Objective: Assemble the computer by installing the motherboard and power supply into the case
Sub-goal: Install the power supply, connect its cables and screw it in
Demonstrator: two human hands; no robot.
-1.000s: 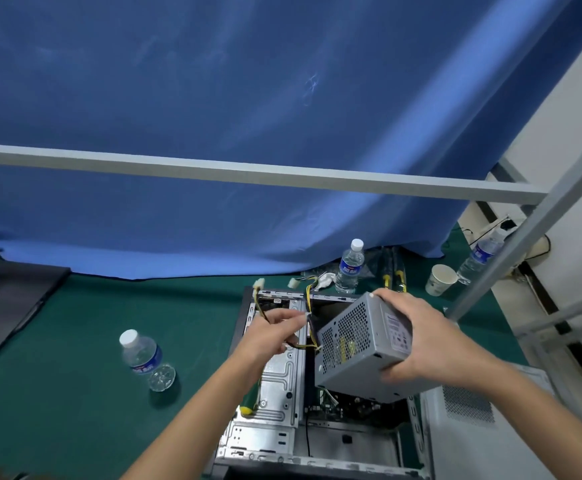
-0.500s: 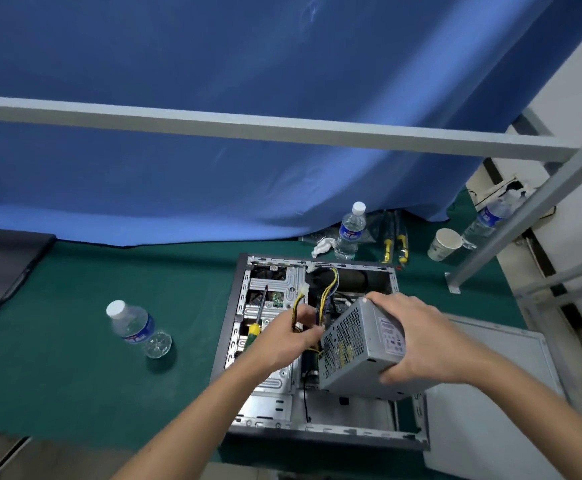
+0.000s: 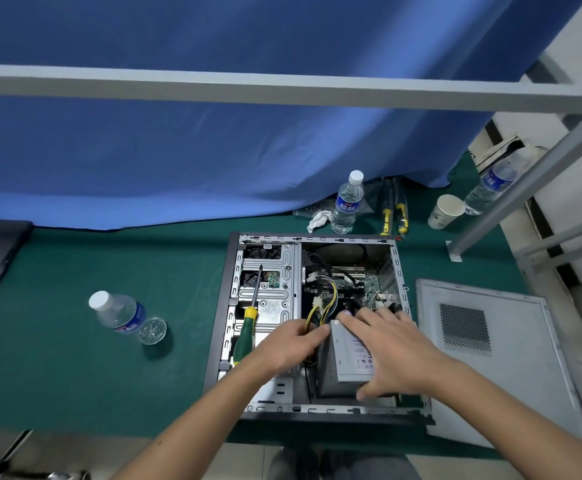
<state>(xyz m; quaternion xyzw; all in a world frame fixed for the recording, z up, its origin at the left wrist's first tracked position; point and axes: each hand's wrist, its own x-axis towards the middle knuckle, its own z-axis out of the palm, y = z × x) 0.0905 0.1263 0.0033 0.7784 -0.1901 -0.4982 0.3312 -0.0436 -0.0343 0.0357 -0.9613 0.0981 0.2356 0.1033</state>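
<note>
Boxy grey metal power supply (image 3: 346, 358) sits inside open case (image 3: 229, 289).

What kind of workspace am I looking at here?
Probably a makeshift repair or recording bench, not a proper shop: a green mat on the table, a blue cloth backdrop on a metal frame, and an open computer case with a screwdriver.
</note>
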